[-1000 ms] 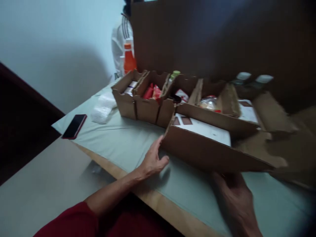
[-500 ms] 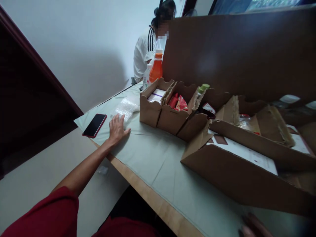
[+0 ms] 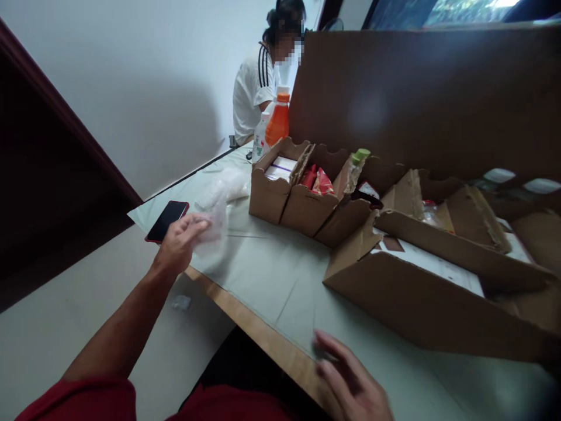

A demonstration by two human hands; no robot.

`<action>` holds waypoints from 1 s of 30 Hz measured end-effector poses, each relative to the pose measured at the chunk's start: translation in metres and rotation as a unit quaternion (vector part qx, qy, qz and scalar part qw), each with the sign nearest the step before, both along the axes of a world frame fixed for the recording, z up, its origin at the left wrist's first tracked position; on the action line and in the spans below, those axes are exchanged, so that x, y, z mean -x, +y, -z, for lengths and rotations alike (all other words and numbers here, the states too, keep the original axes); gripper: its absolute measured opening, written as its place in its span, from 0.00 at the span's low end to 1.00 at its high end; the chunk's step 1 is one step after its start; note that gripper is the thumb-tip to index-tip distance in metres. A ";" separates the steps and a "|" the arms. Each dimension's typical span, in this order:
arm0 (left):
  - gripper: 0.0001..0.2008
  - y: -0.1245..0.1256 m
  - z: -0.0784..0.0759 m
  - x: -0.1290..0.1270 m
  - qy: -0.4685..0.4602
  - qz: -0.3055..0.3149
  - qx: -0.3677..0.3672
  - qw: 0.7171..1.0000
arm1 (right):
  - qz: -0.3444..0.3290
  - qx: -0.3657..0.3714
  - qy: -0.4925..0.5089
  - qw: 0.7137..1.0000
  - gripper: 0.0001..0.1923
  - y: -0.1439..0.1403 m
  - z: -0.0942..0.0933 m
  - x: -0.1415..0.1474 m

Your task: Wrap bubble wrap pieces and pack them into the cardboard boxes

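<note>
My left hand (image 3: 180, 237) pinches a sheet of clear bubble wrap (image 3: 214, 222) above the table's left end; the sheet is smeared by motion. More crumpled clear wrap (image 3: 236, 186) lies on the table behind it. Just beyond the fingers rests a black phone (image 3: 169, 217) with a red case edge, partly covered by my left hand. My right hand (image 3: 353, 380) hovers over the table's front edge, fingers apart and holding nothing. To its upper right stands a long cardboard tray (image 3: 421, 310) with a white box (image 3: 438, 272) inside.
Cardboard bins (image 3: 267, 196) line the back of the table (image 3: 284, 280), one with red packets (image 3: 322, 182). An orange bottle (image 3: 277, 123) stands behind them. A large brown panel (image 3: 416, 93) rises at the back. A person in a white shirt (image 3: 252, 93) sits beyond. Plastic scrap (image 3: 181, 302) lies on the floor.
My left hand has taken hold of the bubble wrap and lifted it toward me, off the table. My right hand has come into view from the lower right, moving left.
</note>
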State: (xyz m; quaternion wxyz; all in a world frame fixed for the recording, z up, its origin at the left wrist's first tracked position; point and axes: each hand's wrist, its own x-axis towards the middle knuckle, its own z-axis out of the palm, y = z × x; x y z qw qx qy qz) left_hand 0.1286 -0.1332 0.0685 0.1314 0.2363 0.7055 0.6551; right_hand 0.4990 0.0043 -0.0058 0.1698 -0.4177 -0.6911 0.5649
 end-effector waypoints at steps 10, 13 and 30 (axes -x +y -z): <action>0.17 -0.093 0.051 -0.120 -0.500 0.191 -0.137 0.834 | -0.084 0.490 0.287 0.819 0.35 -0.047 0.009 0.124; 0.16 -0.108 0.063 -0.136 -0.512 0.222 -0.081 0.825 | 0.047 0.366 0.306 0.878 0.29 -0.027 0.009 0.132; 0.30 -0.083 0.084 -0.176 -0.536 0.223 0.025 0.814 | -0.083 -0.251 -0.017 0.964 0.25 0.007 0.000 0.002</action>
